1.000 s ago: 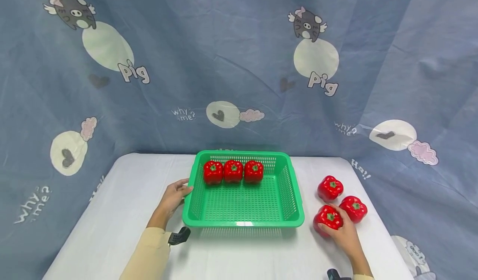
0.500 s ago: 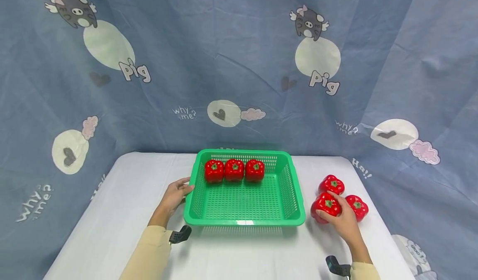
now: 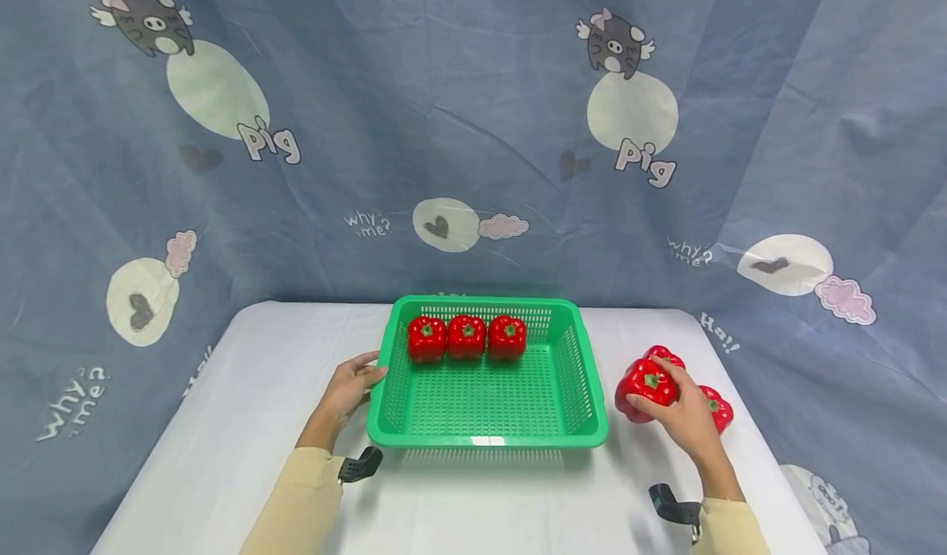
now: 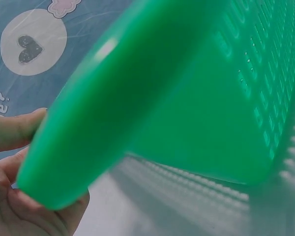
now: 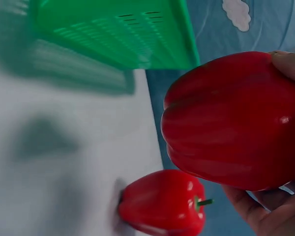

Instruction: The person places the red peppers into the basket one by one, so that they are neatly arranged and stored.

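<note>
A green basket [image 3: 481,440] stands mid-table with three red peppers [image 3: 466,338] in a row along its back side. My left hand [image 3: 348,386] grips the basket's left rim; in the left wrist view the thumb and fingers [image 4: 14,130] lie around the green rim [image 4: 88,128]. To the right of the basket, my right hand [image 3: 686,411] holds a red pepper [image 3: 647,389] by its sides, stem up. The right wrist view shows that pepper [image 5: 231,123] raised off the table, fingers and thumb around it.
Behind the held pepper lies another red pepper [image 3: 663,356], partly hidden; one more [image 3: 716,409] is to the right of my right hand. A white cloth covers the table [image 3: 185,456], and a blue printed curtain [image 3: 473,127] hangs behind.
My right hand has lifted the front pepper off the table and moved it slightly back, now partly covering the rear one. The left hand stays at the basket rim.
</note>
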A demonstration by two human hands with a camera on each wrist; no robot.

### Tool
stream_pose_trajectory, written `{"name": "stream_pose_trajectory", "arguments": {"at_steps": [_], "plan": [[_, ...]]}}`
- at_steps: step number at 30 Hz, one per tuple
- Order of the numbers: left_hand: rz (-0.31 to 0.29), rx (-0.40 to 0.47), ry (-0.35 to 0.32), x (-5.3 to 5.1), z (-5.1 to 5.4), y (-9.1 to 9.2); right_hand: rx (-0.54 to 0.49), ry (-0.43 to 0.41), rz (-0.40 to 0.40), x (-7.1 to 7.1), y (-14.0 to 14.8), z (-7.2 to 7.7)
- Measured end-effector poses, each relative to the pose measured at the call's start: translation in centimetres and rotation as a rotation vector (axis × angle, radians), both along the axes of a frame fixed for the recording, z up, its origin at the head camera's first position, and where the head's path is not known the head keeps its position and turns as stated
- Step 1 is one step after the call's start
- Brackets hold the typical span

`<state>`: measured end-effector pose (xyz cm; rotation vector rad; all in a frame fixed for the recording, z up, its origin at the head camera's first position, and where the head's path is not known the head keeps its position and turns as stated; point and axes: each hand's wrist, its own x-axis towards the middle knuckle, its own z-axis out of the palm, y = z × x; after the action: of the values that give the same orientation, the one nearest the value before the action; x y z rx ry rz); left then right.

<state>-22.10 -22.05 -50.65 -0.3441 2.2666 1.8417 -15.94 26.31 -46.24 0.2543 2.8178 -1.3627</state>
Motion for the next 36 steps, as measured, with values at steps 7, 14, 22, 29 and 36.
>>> {"name": "stream_pose_trajectory", "arguments": {"at_steps": [7,14,22,29,36], "plan": [[-0.002,0.011,0.004,-0.1,0.1,0.0,-0.012,0.046,0.024,-0.6,-0.2,1.1],[-0.016,0.003,0.012,-0.1,0.1,0.1,-0.039,0.099,0.086,-1.2,-0.8,2.2],[-0.015,-0.003,-0.002,-0.1,0.2,0.0,-0.009,0.142,0.155,-2.9,-1.6,3.4],[-0.017,-0.01,-0.003,0.0,0.1,-0.2,0.012,0.133,0.216,-4.0,-2.6,3.8],[-0.026,-0.017,-0.001,-0.2,0.1,-0.2,0.04,0.105,0.262,-4.6,-3.6,4.3]]}}
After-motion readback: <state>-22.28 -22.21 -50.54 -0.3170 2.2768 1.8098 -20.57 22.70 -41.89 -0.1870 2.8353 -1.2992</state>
